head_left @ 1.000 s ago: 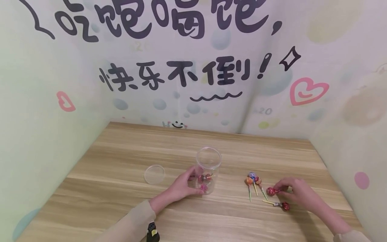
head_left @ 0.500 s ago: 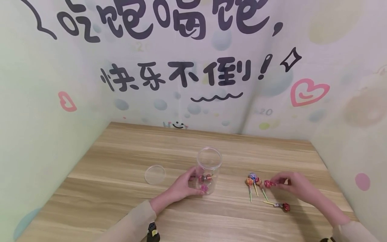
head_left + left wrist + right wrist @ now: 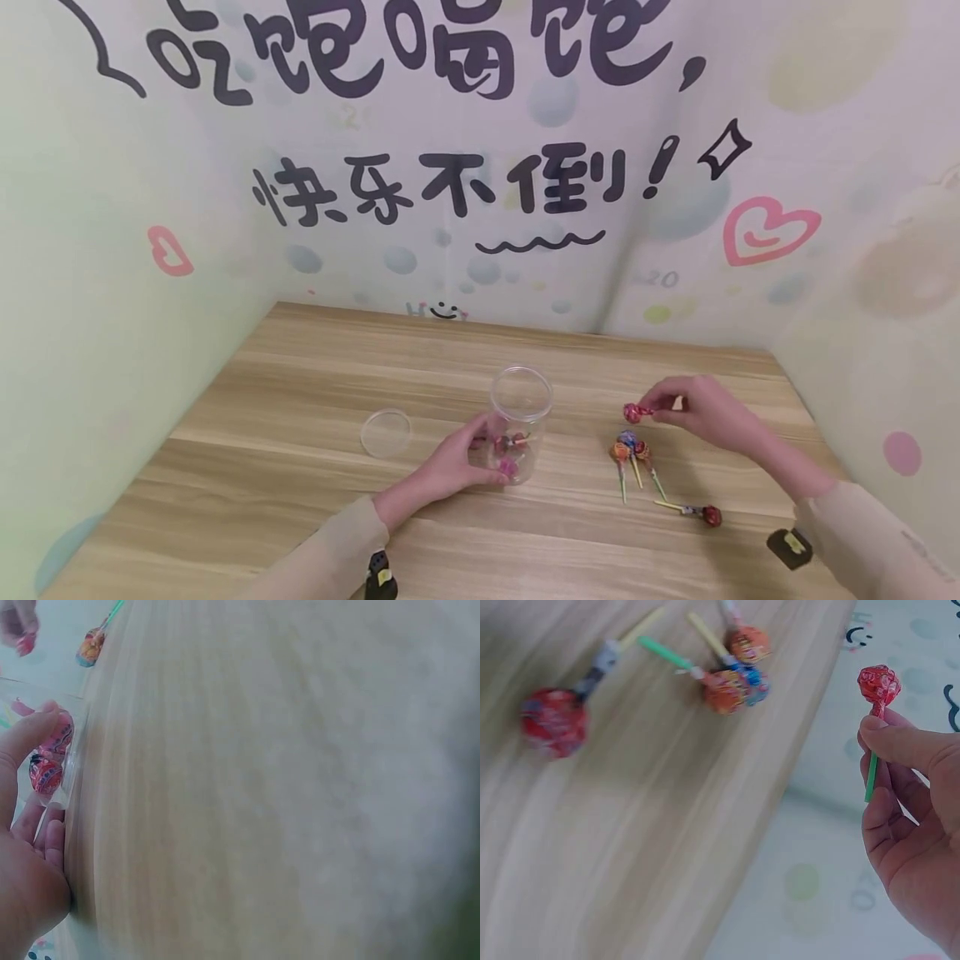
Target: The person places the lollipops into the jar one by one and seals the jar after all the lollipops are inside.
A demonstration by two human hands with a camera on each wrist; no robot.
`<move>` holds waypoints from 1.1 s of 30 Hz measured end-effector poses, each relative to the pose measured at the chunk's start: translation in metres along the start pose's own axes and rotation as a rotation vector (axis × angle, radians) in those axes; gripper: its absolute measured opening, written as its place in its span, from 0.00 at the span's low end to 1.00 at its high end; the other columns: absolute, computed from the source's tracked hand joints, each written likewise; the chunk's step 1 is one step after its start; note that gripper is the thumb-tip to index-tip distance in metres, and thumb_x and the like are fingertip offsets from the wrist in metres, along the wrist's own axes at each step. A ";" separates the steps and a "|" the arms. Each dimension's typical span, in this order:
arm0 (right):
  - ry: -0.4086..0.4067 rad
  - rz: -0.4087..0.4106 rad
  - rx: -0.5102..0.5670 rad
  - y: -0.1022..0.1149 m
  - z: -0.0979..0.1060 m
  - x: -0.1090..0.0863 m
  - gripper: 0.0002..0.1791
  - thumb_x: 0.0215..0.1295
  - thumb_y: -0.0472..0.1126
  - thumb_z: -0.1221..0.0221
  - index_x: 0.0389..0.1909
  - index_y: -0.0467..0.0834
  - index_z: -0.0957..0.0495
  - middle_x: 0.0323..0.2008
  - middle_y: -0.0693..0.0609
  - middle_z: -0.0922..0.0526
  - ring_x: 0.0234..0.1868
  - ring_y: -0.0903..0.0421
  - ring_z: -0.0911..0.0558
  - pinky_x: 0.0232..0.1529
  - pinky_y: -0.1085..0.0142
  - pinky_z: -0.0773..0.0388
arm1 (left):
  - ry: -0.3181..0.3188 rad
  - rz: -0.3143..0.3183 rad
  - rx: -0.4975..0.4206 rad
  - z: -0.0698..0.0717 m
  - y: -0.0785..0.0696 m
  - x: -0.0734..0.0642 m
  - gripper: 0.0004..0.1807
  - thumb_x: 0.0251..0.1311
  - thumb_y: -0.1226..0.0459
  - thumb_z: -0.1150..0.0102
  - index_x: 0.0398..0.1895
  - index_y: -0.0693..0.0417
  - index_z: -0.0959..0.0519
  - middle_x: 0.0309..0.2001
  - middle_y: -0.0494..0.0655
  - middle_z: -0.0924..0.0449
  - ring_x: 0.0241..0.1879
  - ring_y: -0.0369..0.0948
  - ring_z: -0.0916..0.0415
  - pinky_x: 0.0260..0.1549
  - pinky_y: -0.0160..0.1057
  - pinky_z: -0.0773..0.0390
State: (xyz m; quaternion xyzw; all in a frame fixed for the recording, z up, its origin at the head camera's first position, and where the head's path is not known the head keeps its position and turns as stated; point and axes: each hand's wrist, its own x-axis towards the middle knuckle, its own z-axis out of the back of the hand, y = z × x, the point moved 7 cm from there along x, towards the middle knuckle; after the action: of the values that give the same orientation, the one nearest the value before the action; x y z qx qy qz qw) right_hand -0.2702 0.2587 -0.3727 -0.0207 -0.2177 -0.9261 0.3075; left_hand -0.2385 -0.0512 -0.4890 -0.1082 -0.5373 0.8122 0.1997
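Observation:
My left hand [image 3: 452,461] holds a clear plastic jar [image 3: 522,396] upright on the table, thumb in front and fingers behind. Inside the jar lie several wrapped lollipops [image 3: 47,774], red and pink. In my right hand [image 3: 915,787] a red-wrapped lollipop [image 3: 879,684] with a green stick is pinched between thumb and fingers, raised above the table. Below it in the head view lies a cluster of lollipops [image 3: 619,452], two orange and one blue. A dark red lollipop [image 3: 711,516] with a yellow stick lies nearer me, apart from the cluster.
A round clear lid [image 3: 386,433] lies flat on the wood-grain table [image 3: 300,392], left of the jar. Printed wall sheets [image 3: 450,275] enclose the table at the back and both sides.
My right hand has lifted the red lollipop off the table and carried it up and leftward, past the cluster. The left hand and the jar stay in place.

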 end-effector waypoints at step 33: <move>0.278 0.176 0.047 0.137 0.035 0.100 0.08 0.62 0.36 0.35 0.39 0.51 0.15 0.30 0.62 0.15 0.31 0.66 0.21 0.33 0.71 0.21 | -0.002 -0.017 0.029 0.001 0.000 0.002 0.45 0.45 0.60 0.22 0.68 0.50 0.34 0.61 0.50 0.24 0.60 0.47 0.26 0.63 0.50 0.27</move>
State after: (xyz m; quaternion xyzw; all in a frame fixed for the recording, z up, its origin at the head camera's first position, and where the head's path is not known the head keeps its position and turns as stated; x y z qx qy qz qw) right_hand -0.2751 0.1188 -0.2700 0.0960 -0.1917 -0.8842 0.4150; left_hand -0.2404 -0.0514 -0.4889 -0.0998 -0.5266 0.8183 0.2077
